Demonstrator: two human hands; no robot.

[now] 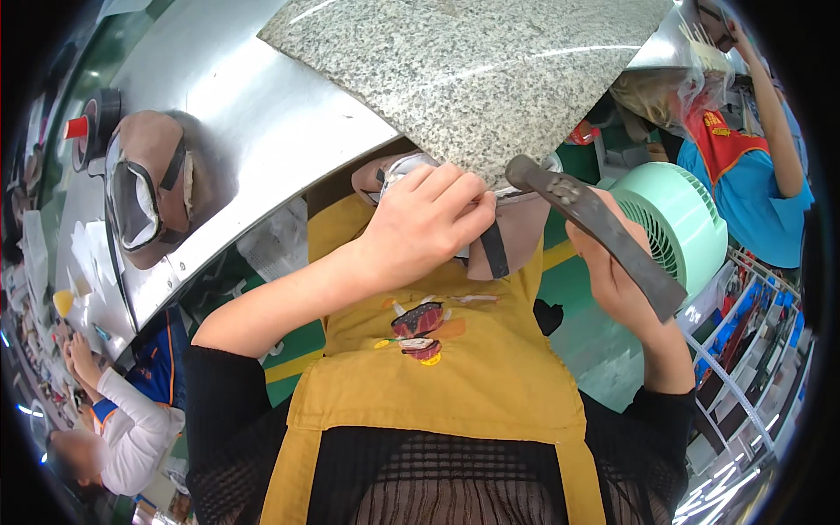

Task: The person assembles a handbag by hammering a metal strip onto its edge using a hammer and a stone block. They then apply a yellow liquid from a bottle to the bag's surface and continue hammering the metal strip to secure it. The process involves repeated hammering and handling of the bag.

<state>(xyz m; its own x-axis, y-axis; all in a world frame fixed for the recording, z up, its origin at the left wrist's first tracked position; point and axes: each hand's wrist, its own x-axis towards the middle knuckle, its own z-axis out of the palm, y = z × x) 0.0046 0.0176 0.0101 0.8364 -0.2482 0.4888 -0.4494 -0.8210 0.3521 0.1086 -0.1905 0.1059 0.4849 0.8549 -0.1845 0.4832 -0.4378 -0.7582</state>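
Curling our left hand (420, 229) over a brown head-shaped form (516, 241), we are pressing it against our yellow apron (437, 367) just below the granite slab (472, 70); the fingers (455, 197) are bent tight around a goggle lens and its dark strap (494, 249). Our right hand (626, 284) is gripping a dark flat tool (595, 219), fingers wrapped closed about its lower end, its tip slanting up toward the form. A mint green fan (682, 219) is sitting just behind that hand
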